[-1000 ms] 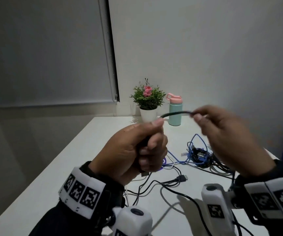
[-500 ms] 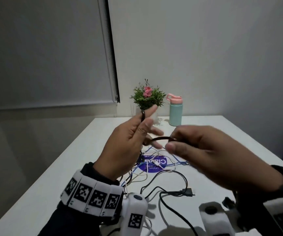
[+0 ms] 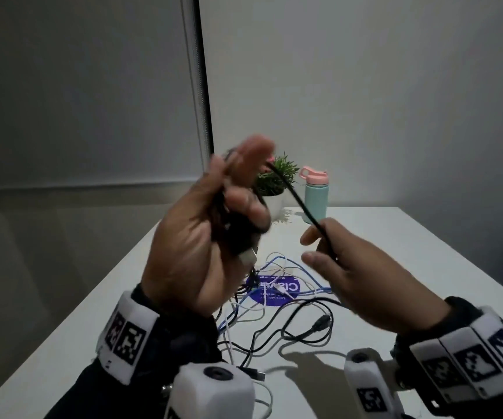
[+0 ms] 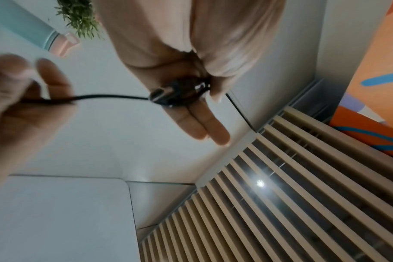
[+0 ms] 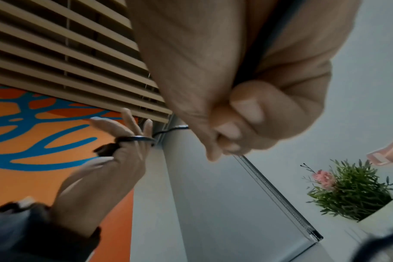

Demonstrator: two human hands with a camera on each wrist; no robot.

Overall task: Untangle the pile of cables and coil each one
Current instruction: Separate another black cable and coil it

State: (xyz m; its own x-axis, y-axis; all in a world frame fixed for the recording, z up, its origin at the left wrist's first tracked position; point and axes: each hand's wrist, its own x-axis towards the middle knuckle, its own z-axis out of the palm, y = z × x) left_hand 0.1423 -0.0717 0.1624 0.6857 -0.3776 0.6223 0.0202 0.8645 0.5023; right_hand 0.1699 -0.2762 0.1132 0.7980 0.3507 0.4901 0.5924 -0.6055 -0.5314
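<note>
My left hand (image 3: 214, 225) is raised above the table with loops of a black cable (image 3: 300, 204) wound around its fingers; the thumb pins the coil (image 4: 177, 94) against them. One taut strand runs from the coil down and right to my right hand (image 3: 344, 267), which pinches it between thumb and fingers (image 5: 233, 127). Below both hands a loose tangle of black, white and blue cables (image 3: 277, 300) lies on the white table (image 3: 410, 243). A black plug (image 3: 320, 323) lies at the end of one strand.
A potted plant (image 3: 276, 179) and a teal bottle with a pink lid (image 3: 315, 193) stand at the table's far edge. A purple round sticker (image 3: 274, 290) lies under the cables. A grey wall stands behind; the left table edge drops off.
My left hand rose and turned, with more cable wrapped on its fingers. My right hand moved right and down, drawing the strand taut.
</note>
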